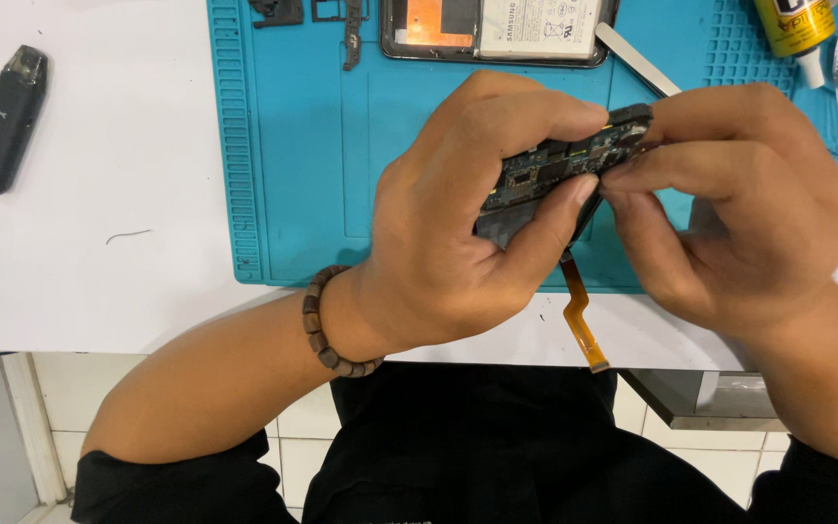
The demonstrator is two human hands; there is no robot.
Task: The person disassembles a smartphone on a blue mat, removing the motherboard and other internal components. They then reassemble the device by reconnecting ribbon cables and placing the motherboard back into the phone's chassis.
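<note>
Circuit board (557, 167) pinched between both hands, long axis rising rightward; left hand (458, 233) clamped around it, right hand (739, 209) fingertips closed on upper end.

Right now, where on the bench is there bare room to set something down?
Free: the white table between the black pod device and the blue mat's left edge, and the mat's middle, left of the left hand. Crowded: the mat's top edge, with the opened phone, tweezers and glue bottle.
</note>
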